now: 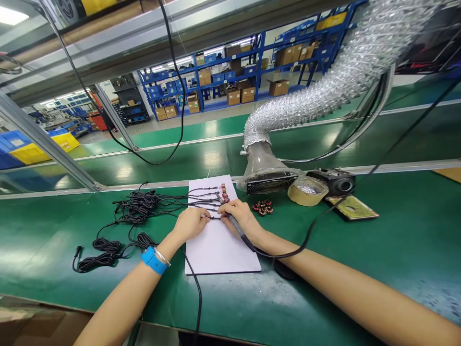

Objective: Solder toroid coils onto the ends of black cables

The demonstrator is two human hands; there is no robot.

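My right hand [242, 218] is closed around a soldering iron [236, 227], whose cord runs back over my forearm. Between finger and thumb, my left hand [190, 223] pinches a black cable [215, 218] near its end, above a white board [223, 254]. The fingertips of the right hand come close to that same cable end. Several other cable ends lie side by side across the board, beyond my hands. At the board's far edge sits a row of small wound coils [224, 191]. Fine detail at the fingertips is too small to make out.
Bundled black cables [139, 205] lie to the left. On the right are loose toroid coils [262, 207], a fume extractor hood [264, 168] with a foil duct [306, 108], a roll of tape [308, 191], a soldering iron stand [342, 181] and a sponge tray [355, 206]. A black cable hangs overhead.
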